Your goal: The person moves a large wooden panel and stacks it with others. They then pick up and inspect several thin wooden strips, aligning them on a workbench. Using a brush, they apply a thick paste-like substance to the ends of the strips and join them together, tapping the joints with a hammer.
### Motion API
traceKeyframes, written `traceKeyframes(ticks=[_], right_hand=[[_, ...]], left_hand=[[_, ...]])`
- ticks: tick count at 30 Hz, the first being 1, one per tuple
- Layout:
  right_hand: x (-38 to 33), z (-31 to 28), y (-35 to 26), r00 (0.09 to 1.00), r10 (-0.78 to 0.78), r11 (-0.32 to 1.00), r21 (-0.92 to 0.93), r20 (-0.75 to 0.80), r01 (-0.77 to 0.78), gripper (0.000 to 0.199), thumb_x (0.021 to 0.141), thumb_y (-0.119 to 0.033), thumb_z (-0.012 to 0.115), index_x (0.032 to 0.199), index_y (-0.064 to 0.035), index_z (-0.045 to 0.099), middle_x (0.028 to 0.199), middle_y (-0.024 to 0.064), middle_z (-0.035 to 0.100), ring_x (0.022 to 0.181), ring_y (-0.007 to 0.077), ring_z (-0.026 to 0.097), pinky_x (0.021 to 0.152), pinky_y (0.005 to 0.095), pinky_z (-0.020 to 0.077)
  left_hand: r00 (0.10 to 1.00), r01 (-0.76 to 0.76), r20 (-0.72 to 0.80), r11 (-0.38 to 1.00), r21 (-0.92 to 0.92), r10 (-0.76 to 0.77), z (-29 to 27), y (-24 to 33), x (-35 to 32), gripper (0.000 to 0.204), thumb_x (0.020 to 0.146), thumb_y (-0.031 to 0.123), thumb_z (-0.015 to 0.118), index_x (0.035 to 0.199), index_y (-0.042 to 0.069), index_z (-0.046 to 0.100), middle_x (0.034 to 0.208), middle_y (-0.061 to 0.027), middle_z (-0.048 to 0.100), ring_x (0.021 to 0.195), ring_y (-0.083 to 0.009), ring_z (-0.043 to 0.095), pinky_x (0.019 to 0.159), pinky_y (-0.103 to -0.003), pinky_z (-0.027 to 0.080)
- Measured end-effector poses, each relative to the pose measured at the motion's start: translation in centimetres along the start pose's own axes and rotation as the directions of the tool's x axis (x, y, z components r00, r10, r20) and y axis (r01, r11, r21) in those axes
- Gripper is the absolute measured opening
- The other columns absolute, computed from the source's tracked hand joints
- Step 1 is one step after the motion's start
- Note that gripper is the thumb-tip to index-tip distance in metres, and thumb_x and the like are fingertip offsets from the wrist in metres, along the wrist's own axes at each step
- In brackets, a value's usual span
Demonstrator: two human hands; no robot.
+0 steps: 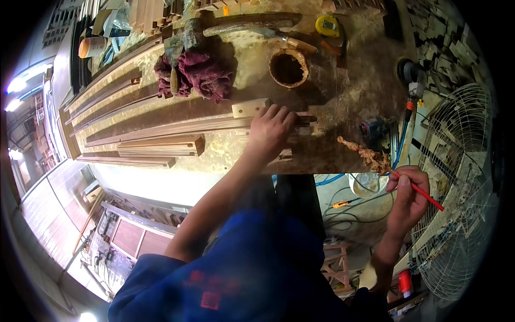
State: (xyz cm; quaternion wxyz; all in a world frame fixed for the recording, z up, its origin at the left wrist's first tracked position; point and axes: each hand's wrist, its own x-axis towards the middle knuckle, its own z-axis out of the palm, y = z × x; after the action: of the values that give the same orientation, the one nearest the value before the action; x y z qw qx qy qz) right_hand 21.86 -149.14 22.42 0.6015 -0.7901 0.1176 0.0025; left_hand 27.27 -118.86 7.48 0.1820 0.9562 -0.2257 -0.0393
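In my right hand (409, 196), fingers pinched together, is a thin red-handled brush (370, 155). Its long end is thickly caked with lumpy brown glue-like matter and points left over the table's front edge. My left hand (271, 129) lies over a long wooden strip (209, 125) with its fingers curled across it. Against those fingers sits a short pale wooden block (247, 109) with small holes. A brown-crusted round pot (288, 68) stands beyond my left hand, its inside dark. Shorter wooden pieces (161, 146) lie left of that hand, near the front edge.
Beyond the strips lie a dark red cloth (206, 74), a hammer (188, 35), a wood-handled chisel (298, 44) and a yellow tape measure (327, 26). A blue power tool (374, 129) rests at the table's right. A wire fan guard (456, 188) stands beyond it; cables (343, 220) hang below.
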Motion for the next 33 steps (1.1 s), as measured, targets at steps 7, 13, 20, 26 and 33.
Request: traceKeyframes(ticks=[7, 13, 20, 26, 33], right_hand=[[2.3, 1.2, -0.6, 0.985, -0.164, 0.986, -0.007, -0.061, 0.164, 0.015, 0.1, -0.001, 0.059, 0.113, 0.0049, 0.062, 0.099, 0.0135, 0.066, 0.074, 0.0093, 0.058, 0.069, 0.0219, 0.0479], [5.6, 5.5, -2.4, 0.949, -0.315, 0.948, -0.048, 0.012, 0.315, 0.014, 0.097, 0.003, 0.063, 0.111, 0.0049, 0.064, 0.098, 0.0159, 0.07, 0.071, 0.0111, 0.061, 0.067, 0.0225, 0.0496], [5.1, 12.5, -6.6, 0.816, -0.457, 0.827, -0.17, 0.353, 0.536, 0.017, 0.09, 0.007, 0.069, 0.107, 0.0029, 0.067, 0.093, 0.0169, 0.072, 0.079, 0.0268, 0.07, 0.072, 0.0327, 0.056], [-1.4, 25.8, -10.3, 0.608, -0.464, 0.729, -0.113, 0.644, 0.675, 0.016, 0.088, 0.008, 0.07, 0.102, 0.0015, 0.069, 0.09, 0.0174, 0.071, 0.078, 0.0311, 0.071, 0.069, 0.0369, 0.0569], [-12.3, 43.3, -13.6, 0.437, -0.485, 0.708, 0.046, 0.757, 0.705, 0.009, 0.092, 0.003, 0.069, 0.101, 0.0009, 0.07, 0.091, 0.0121, 0.071, 0.079, 0.0211, 0.067, 0.071, 0.0287, 0.0526]], left_hand=[[0.92, 0.273, -0.153, 0.871, -0.408, -0.361, 0.1, -4.8, 3.0, 0.051, 0.073, 0.007, 0.08, 0.12, 0.01, 0.061, 0.114, -0.0121, 0.064, 0.115, -0.0346, 0.06, 0.099, -0.047, 0.049], [0.967, 0.228, 0.053, 0.761, -0.607, -0.248, 0.7, -7.3, 9.7, 0.076, 0.068, 0.016, 0.093, 0.134, 0.007, 0.057, 0.126, -0.015, 0.067, 0.118, -0.032, 0.065, 0.102, -0.042, 0.052], [0.95, 0.169, -0.008, 0.536, -0.827, -0.312, -3.9, -6.1, 0.7, 0.087, 0.063, 0.023, 0.099, 0.134, 0.004, 0.052, 0.122, -0.0179, 0.066, 0.115, -0.0311, 0.067, 0.098, -0.04, 0.053], [0.85, 0.129, -0.195, 0.552, -0.824, -0.49, -8.8, -8.8, -13.9, 0.081, 0.063, 0.006, 0.09, 0.134, 0.007, 0.051, 0.125, -0.0205, 0.058, 0.122, -0.0427, 0.056, 0.102, -0.047, 0.048], [0.612, 0.297, -0.294, 0.557, -0.775, -0.734, -14.1, -16.8, -32.6, 0.079, 0.062, 0.012, 0.095, 0.129, 0.006, 0.052, 0.12, -0.0196, 0.061, 0.114, -0.0425, 0.059, 0.097, -0.047, 0.05]])
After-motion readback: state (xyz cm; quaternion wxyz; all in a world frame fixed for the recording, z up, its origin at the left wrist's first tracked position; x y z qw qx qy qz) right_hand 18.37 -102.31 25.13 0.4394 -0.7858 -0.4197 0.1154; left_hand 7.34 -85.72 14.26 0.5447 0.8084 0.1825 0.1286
